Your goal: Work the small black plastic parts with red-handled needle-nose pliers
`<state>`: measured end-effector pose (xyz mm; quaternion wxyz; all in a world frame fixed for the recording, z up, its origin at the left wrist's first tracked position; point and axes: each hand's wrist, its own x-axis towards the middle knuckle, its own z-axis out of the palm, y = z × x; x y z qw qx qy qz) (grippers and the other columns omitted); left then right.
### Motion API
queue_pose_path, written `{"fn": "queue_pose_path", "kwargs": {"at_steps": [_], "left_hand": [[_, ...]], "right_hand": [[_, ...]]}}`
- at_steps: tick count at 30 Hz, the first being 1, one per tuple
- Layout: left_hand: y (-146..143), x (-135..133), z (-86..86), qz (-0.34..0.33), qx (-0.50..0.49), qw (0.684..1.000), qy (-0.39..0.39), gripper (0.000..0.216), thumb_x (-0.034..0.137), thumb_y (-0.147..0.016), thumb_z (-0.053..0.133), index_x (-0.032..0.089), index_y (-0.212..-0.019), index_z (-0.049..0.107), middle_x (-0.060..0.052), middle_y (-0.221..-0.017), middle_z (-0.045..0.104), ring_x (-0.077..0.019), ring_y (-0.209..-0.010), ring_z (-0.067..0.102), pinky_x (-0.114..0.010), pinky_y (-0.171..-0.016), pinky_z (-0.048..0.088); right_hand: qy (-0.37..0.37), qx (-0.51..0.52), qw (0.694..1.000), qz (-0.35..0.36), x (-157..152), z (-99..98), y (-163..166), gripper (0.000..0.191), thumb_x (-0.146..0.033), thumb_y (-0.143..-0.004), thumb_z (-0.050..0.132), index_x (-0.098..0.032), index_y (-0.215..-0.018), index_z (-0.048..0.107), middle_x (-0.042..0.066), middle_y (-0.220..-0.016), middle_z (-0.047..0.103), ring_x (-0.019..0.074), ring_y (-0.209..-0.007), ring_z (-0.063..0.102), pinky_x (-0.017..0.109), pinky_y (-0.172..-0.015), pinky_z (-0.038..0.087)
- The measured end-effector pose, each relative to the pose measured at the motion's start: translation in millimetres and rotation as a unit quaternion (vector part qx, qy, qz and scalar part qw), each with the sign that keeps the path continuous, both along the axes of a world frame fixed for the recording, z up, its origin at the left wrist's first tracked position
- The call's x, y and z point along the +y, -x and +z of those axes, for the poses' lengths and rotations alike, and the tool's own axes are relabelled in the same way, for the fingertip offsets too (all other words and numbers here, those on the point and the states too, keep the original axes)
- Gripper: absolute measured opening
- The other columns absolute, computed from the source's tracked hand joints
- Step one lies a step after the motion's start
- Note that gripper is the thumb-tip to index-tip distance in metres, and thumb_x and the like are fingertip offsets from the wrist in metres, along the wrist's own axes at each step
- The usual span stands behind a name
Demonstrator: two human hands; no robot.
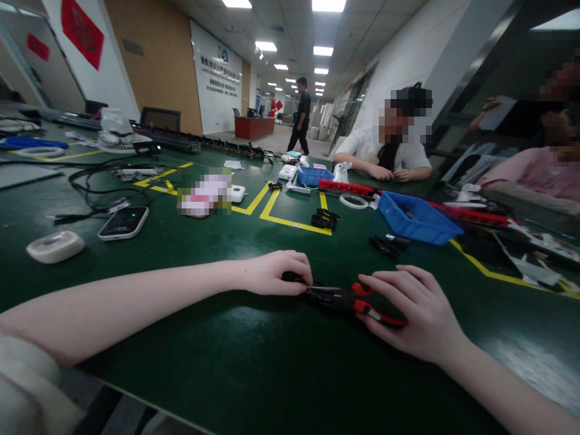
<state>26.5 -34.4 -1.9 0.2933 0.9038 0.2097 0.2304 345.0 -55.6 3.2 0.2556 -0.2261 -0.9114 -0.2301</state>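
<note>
My right hand (pixel 414 308) is closed around the red handles of a pair of pliers (pixel 378 313), with the thumb below and the fingers above. The pliers' jaws point left, toward my left hand (pixel 283 273). Bent fingers of that left hand pinch a small dark part (pixel 294 277) close to the jaw tips. Most of the part is hidden by the fingers, so its kind is unclear. Beneath the jaws there is more black material (pixel 319 296) that blends into the pliers.
Several black parts (pixel 325 219) lie beyond my hands, near yellow tape, and more black pieces (pixel 388 244) to the right. A blue bin (pixel 417 217) stands at the right. A phone-like device (pixel 124 222) and a white rounded object (pixel 55 246) lie left. A person (pixel 385 145) sits across the table.
</note>
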Motion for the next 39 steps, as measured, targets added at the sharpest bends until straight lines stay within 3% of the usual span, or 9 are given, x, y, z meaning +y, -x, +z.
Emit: {"fn": "queue_pose_path", "kwargs": {"at_steps": [7,23,39], "left_hand": [[0.4,2.0,-2.5,-0.003,-0.009,1.0,0.003,0.009,0.017,-0.093,0.064,0.015,-0.097,0.072,-0.007,-0.106,0.063,-0.019,-0.1,0.062,-0.031,-0.095,0.048],[1.6,-3.7,3.8,0.006,0.004,0.999,-0.037,0.014,0.014,-0.092,0.062,0.016,-0.105,0.067,-0.007,-0.105,0.066,-0.0195,-0.099,0.062,-0.03,-0.092,0.047],[1.1,-4.6,4.9,0.011,0.0,0.999,-0.05,0.008,0.02,-0.096,0.06,0.016,-0.098,0.067,-0.006,-0.099,0.067,-0.0178,-0.093,0.063,-0.028,-0.088,0.048]], "right_hand": [[0.01,-0.005,1.0,-0.005,0.5,0.7,-0.4,0.046,-0.032,-0.084,0.069,-0.019,-0.127,0.061,0.011,-0.107,0.072,0.0268,-0.094,0.068,0.048,-0.092,0.046],[0.062,0.0,0.998,0.005,-0.8,4.4,3.5,0.036,-0.033,-0.085,0.068,-0.019,-0.118,0.064,0.009,-0.097,0.072,0.0205,-0.078,0.066,0.034,-0.068,0.05],[0.064,-0.012,0.998,0.004,-1.1,4.3,3.7,0.034,-0.037,-0.089,0.065,-0.017,-0.116,0.062,0.011,-0.097,0.072,0.0203,-0.077,0.067,0.033,-0.065,0.052]]}}
